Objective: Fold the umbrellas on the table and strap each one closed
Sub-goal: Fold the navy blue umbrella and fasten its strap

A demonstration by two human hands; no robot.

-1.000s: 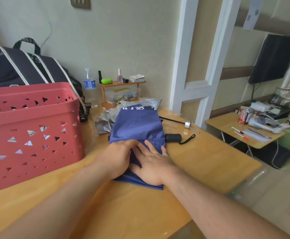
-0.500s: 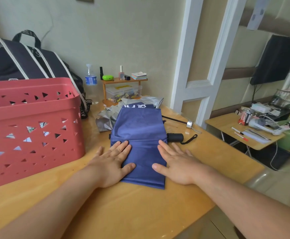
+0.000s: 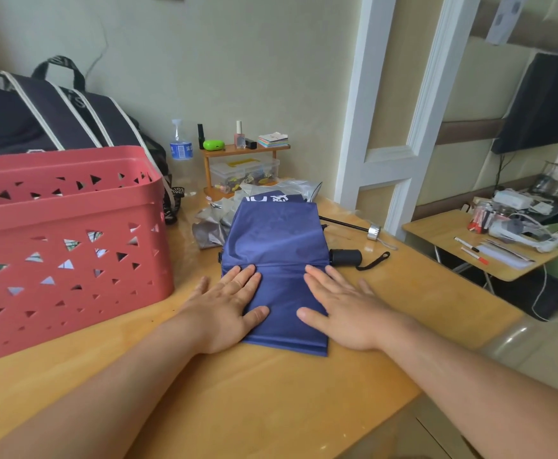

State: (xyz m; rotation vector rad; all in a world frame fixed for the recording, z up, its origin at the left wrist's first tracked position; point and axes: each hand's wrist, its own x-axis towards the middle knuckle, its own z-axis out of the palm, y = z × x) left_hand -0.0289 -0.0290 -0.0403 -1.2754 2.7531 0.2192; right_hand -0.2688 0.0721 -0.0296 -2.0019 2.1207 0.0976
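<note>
The blue umbrella (image 3: pixel 272 260) lies flat at mid-frame on the bench (image 3: pixel 271 392). The left hand (image 3: pixel 224 308) and right hand (image 3: pixel 345 309) press it, palms spread, gripping nothing. Its thin cloth looks light and slippery; best held by the black handle (image 3: pixel 345 257).

head view | worn high, faces forward-down | close over table (image 3: pixel 271 392)

Red basket (image 3: pixel 69 233) blocks left; right tabletop (image 3: pixel 420 293) open.

Bare forearms, sleeveless, no rings or watch
</note>
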